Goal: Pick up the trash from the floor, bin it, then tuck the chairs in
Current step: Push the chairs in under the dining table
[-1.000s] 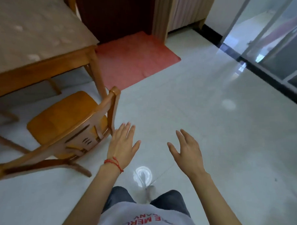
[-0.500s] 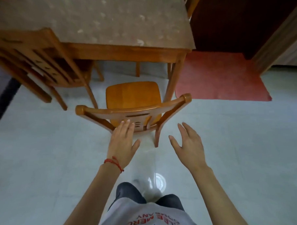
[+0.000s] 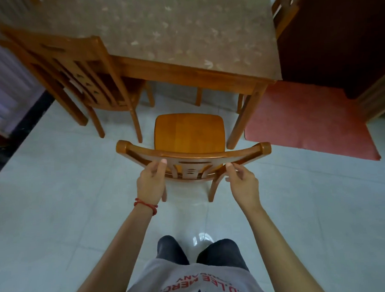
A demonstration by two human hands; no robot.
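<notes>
Right in front of the person, in the head view, a wooden chair [image 3: 189, 135] stands on the pale tiled floor [image 3: 57, 207], pulled out from the bench [image 3: 184, 77] so the whole seat shows, with its front edge just short of the bench's near edge. Both hands are on the curved top rail of the chair's back. The left hand [image 3: 150, 184], with a red string bracelet [image 3: 145, 205] on the wrist, has its grip curled round the rail left of the middle slat, thumb on the near side. The right hand [image 3: 242, 183] has its grip pinching the rail right of the slat, fingers bent round it.

A second chair [image 3: 78, 73] sits to the left with its seat partly under the bench. The bench top has a brownish patterned cover, and a corner of a third chair back [image 3: 284, 7] pokes in at the far right corner. A red mat [image 3: 307, 121] lies on the floor to the right, in front of a dark door [image 3: 336, 33]. At the bottom you can see a grey shirt [image 3: 193, 282] with red lettering and dark trousers.
</notes>
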